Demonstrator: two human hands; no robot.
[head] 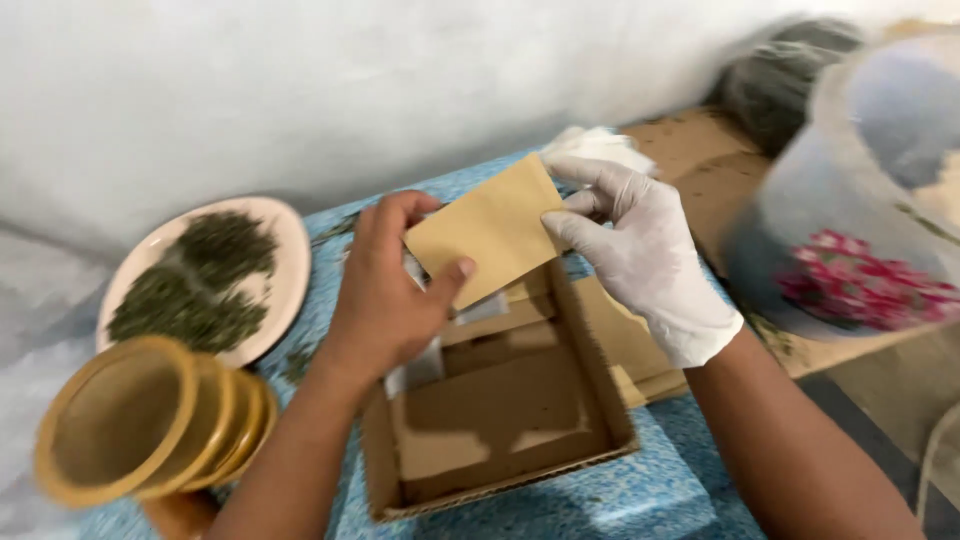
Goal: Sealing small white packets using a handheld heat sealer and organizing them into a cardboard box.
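Nested yellow funnel-shaped cups (150, 420) sit closest to the lens at lower left, their base cut off by the frame edge. Behind them, a pale plate (285, 240) carries a heap of dried green leaves (195, 280). At right, a large translucent container (850, 200) with a pink flower print is blurred and partly out of frame; a dark bundle behind it cannot be identified.

Both forearms enter from the bottom. Left hand (385, 290), bare, pinches the lower edge of a tan paper envelope (490, 230) between thumb and fingers, and also appears to hold a whitish packet, mostly hidden beneath the palm. Right hand (640, 250), in a white glove, grips the envelope's right edge with curled fingers. The envelope is held tilted, above the far end of an open cardboard box (600, 400) resting on a blue speckled surface (620, 500). Box contents are shadowed; flat tan pieces are visible inside.
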